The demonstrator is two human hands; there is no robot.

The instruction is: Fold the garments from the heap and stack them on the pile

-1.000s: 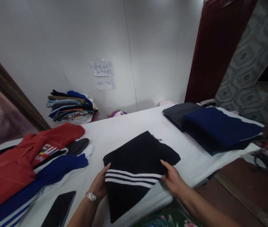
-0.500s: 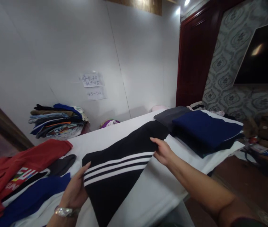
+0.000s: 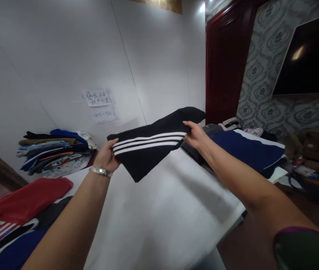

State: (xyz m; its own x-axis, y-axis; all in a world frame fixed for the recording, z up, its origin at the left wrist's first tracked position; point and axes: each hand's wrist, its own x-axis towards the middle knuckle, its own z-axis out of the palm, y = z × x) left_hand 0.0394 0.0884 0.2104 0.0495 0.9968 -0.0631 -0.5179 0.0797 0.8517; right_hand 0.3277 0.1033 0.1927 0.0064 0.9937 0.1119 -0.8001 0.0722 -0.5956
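Note:
A black garment with three white stripes (image 3: 145, 159) is stretched between my hands, held up above the white table (image 3: 153, 217). Which kind of garment it is, I cannot make out. My left hand (image 3: 107, 155), with a silvery band at the wrist, grips its left end by the stripes. At the right end of the stripes, my right hand (image 3: 194, 135) pinches the cloth between thumb and fingers. One corner of the fabric hangs down in a point, and its far right part sticks out beyond my right hand.
Folded clothes (image 3: 55, 150) are stacked at the back left by the wall. A red printed garment (image 3: 27, 202) and a blue one (image 3: 13, 247) lie at the front left. Folded navy clothes (image 3: 246, 150) sit on the right. Handwritten paper signs (image 3: 100, 98) are taped to the wall.
Both hands have lifted the black striped garment upward and away from me. Its lower part, which hung near the table's front, is now raised. The view has shifted slightly.

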